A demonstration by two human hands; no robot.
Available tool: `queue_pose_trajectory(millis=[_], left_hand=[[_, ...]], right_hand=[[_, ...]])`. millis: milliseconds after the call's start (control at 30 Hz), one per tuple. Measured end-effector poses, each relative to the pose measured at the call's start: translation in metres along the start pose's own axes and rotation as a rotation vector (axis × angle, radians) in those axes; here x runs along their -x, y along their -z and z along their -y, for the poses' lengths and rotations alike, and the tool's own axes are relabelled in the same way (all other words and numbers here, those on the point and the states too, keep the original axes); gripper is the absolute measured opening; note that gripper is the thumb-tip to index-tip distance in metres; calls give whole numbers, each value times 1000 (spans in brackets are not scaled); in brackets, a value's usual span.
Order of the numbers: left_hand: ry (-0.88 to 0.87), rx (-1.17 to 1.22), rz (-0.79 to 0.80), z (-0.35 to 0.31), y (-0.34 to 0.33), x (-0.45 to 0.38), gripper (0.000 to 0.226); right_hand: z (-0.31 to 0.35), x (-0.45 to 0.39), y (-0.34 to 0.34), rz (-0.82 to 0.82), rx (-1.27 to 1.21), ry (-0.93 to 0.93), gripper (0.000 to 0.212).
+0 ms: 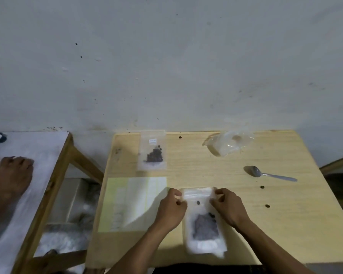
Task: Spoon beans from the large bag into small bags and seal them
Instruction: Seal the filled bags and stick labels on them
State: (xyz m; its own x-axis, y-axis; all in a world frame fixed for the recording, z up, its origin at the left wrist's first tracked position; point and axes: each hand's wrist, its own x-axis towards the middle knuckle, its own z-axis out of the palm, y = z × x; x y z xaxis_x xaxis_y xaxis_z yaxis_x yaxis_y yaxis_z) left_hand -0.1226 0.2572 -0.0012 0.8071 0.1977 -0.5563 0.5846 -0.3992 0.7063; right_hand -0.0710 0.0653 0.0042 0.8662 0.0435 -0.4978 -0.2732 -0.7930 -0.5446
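Bag in hand: a small clear plastic zip bag lies at the near middle of the pale wooden table, dark beans heaped in its lower half, one bean loose near the top strip.
Left hand: the left hand pinches the bag's top left corner between curled fingers and thumb.
Right hand: the right hand pinches the top right corner the same way.
Filled bag: a second small clear bag with dark beans lies flat at the far left, well apart; its white label is too blurred to read.
Large bag: a crumpled clear plastic bag sits at the far right.
Spoon: a metal spoon lies right of the hands, bowl to the left.
Paper: a pale yellow-green sheet lies just left of the left hand; its print is unreadable.
Strays: single dark beans dot the tabletop.
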Motion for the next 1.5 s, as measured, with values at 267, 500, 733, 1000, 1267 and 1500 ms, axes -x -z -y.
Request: queue_pose_trajectory(millis=[267, 500, 733, 1000, 1267, 1500], left_hand=[[50, 393, -79, 3, 1, 8, 4], [-37, 607, -288, 15, 39, 33, 15], [-29, 736, -562, 67, 92, 76, 12], [110, 933, -949, 142, 138, 132, 11], [183, 998, -1114, 173, 146, 167, 13], [195, 1007, -1098, 170, 137, 166, 16]], right_hand=[[14, 4, 1, 67, -434, -2, 18], [58, 7, -16, 249, -546, 124, 18], [123, 16, -68, 422, -570, 135, 37], [154, 23, -151, 434, 199, 691, 22], [153, 30, -191, 386, 624, 1145, 37], [164, 33, -200, 308, 776, 1327, 30]])
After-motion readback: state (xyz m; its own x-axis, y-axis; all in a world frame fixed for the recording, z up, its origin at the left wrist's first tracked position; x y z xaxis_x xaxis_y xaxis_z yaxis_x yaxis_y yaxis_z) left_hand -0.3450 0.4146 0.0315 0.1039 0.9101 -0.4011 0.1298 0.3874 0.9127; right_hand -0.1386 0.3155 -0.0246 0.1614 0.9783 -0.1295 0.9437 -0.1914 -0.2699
